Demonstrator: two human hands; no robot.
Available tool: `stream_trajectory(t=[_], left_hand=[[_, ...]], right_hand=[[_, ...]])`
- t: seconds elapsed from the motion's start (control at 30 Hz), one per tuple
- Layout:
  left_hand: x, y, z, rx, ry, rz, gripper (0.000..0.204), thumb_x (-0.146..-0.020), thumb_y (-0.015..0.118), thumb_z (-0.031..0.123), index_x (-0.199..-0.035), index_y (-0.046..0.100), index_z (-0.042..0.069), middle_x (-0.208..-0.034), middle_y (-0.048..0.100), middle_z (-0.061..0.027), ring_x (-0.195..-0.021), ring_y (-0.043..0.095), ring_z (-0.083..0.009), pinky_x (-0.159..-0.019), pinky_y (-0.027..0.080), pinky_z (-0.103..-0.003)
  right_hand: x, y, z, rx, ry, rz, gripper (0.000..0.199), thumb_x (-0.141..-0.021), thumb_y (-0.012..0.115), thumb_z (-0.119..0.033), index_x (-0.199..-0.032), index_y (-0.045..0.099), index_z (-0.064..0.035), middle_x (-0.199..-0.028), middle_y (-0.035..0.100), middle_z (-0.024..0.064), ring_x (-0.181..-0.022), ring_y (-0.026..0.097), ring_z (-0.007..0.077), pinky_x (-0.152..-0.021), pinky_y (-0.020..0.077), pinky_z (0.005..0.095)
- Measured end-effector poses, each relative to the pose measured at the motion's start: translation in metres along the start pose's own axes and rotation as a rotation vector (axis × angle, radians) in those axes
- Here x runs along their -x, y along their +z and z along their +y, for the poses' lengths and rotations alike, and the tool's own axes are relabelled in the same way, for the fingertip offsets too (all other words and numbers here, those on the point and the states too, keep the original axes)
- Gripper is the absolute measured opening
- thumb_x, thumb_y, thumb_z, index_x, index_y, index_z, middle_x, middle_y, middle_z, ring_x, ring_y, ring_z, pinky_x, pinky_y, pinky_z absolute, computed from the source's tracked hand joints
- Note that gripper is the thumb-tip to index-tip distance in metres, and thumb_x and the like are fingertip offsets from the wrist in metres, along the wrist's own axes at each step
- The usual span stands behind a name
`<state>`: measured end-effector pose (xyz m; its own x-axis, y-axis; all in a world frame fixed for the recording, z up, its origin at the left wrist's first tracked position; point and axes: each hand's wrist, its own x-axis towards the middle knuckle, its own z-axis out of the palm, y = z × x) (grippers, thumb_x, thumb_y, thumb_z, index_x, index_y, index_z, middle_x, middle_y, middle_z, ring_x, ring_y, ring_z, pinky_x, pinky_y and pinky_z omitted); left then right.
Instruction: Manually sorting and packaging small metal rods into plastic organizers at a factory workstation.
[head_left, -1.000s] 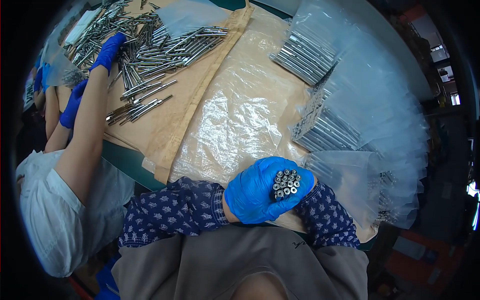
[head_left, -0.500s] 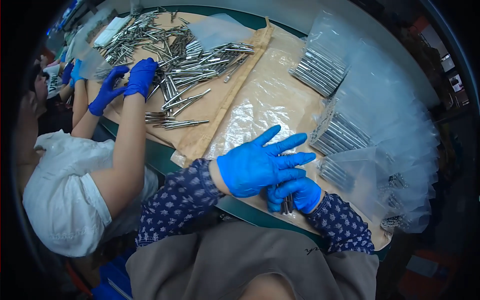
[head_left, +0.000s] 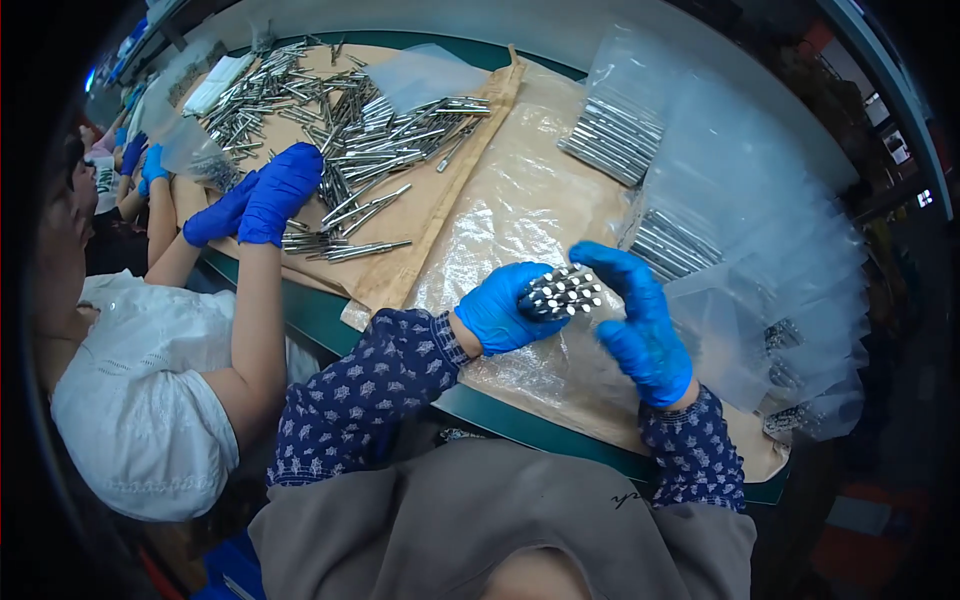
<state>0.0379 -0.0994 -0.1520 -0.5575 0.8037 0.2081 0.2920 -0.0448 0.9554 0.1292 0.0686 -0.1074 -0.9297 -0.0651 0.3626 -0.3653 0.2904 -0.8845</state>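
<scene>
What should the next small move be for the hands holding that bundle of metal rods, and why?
Probably bring the right hand in to square up the rod ends. The left hand grips the bundle of metal rods with the tips pointing at the open right palm, and the ends look uneven. Bagged rods lie on the table beyond.

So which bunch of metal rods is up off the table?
The bundle of rods gripped in the left hand, beside the right hand. The loose pile lies on brown paper, and the bagged rods lie flat.

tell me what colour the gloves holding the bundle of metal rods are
Bright blue on both the left hand and right hand, seen in the head view.
</scene>
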Motion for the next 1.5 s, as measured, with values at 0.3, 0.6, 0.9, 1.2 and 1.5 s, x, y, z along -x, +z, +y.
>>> stream_trajectory(t=[0.3,0.6,0.9,1.2,1.5], left_hand=[[-0.006,0.013,-0.042,-0.069,0.280,-0.179,0.057,-0.072,0.069,0.003,-0.124,0.046,0.014,-0.125,0.049,-0.0067,-0.112,0.050,-0.0219,-0.094,0.043,-0.034],[0.004,0.011,-0.058,0.456,0.040,-0.131,0.058,-0.074,0.069,0.002,-0.125,0.045,0.012,-0.121,0.052,-0.0045,-0.109,0.051,-0.0161,-0.096,0.043,-0.030],[0.003,0.011,-0.068,0.212,0.265,-0.124,0.066,-0.070,0.072,0.001,-0.128,0.043,0.013,-0.128,0.048,-0.0075,-0.116,0.048,-0.0218,-0.098,0.040,-0.033],[-0.002,0.003,-0.048,0.091,0.128,-0.156,0.059,-0.073,0.074,0.012,-0.126,0.047,0.013,-0.126,0.050,-0.0071,-0.116,0.048,-0.0209,-0.097,0.040,-0.033],[-0.003,-0.004,-0.028,0.034,-0.085,-0.112,0.029,-0.082,0.066,0.013,-0.110,0.059,0.005,-0.107,0.062,-0.0083,-0.094,0.059,-0.0171,-0.083,0.048,-0.029]], right_hand=[[0.001,0.035,0.060,-0.102,0.001,0.022,0.042,-0.065,0.078,-0.017,-0.102,0.059,-0.0081,-0.112,0.057,0.0104,-0.112,0.051,0.0301,-0.094,0.0417,0.0369],[-0.011,0.034,0.065,-0.085,-0.036,-0.089,0.050,-0.067,0.077,-0.026,-0.110,0.058,-0.0109,-0.114,0.056,0.0107,-0.109,0.052,0.0283,-0.093,0.0419,0.0376],[-0.014,0.036,0.062,-0.042,-0.057,-0.093,0.051,-0.065,0.080,-0.023,-0.110,0.059,-0.0091,-0.109,0.059,0.0105,-0.099,0.059,0.0247,-0.088,0.0467,0.0350],[-0.011,0.024,0.061,-0.196,-0.020,-0.200,0.046,-0.070,0.078,-0.014,-0.112,0.060,-0.0087,-0.121,0.055,0.0123,-0.108,0.054,0.0246,-0.094,0.0426,0.0348],[-0.008,0.022,0.051,-0.156,0.026,-0.127,0.033,-0.089,0.057,-0.011,-0.120,0.055,-0.0003,-0.126,0.053,0.0128,-0.110,0.053,0.0197,-0.094,0.0400,0.0302]])
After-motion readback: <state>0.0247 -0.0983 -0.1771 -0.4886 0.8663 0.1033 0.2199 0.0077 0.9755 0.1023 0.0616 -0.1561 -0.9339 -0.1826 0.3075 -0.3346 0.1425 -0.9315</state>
